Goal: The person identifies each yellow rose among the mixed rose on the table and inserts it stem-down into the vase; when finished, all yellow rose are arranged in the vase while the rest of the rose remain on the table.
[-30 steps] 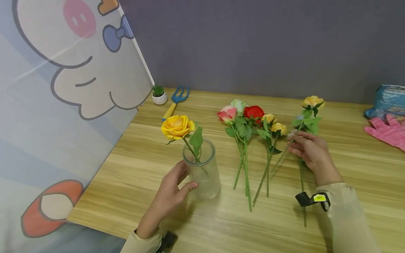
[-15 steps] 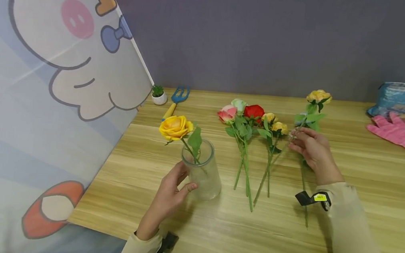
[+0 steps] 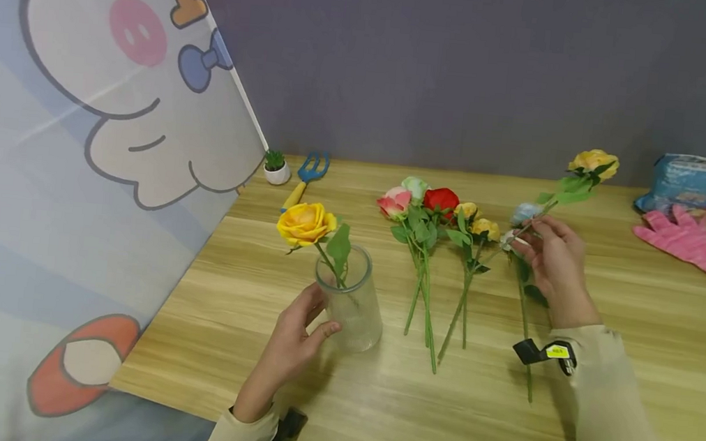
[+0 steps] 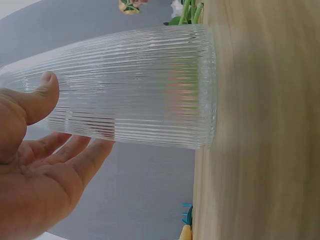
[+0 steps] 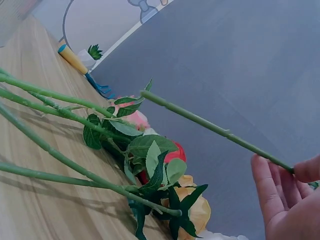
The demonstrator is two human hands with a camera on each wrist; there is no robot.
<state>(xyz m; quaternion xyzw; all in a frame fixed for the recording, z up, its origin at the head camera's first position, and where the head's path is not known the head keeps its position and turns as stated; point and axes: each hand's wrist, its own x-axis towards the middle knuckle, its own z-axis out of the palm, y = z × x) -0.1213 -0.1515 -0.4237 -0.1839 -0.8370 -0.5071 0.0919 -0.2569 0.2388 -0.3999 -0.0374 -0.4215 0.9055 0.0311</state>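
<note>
In the head view my left hand [image 3: 294, 348] holds a ribbed clear glass vase [image 3: 357, 319], thumb at the near side and fingers at the far side. The vase stands upright on the table, and a large yellow rose [image 3: 306, 224] leans out over its rim. My right hand [image 3: 554, 262] pinches the stem of another yellow rose [image 3: 594, 163], raised with its bloom up and to the right. The right wrist view shows this stem's [image 5: 215, 129] cut end pointing away from the fingers. A pale blue flower [image 3: 525, 213] lies partly hidden behind the right hand.
Between the hands lie a pink rose [image 3: 395, 202], a pale green rose [image 3: 415, 187], a red rose [image 3: 441, 201] and small yellow roses [image 3: 485, 228]. A potted plant [image 3: 276, 169] and hand fork [image 3: 308, 178] stand back left; a pink glove [image 3: 694, 242] and blue bag [image 3: 690, 181] lie right.
The yellow rose in my right hand has risen and tilted to the right, and its stem end has lifted away from the other stems. The left hand stays at the vase.
</note>
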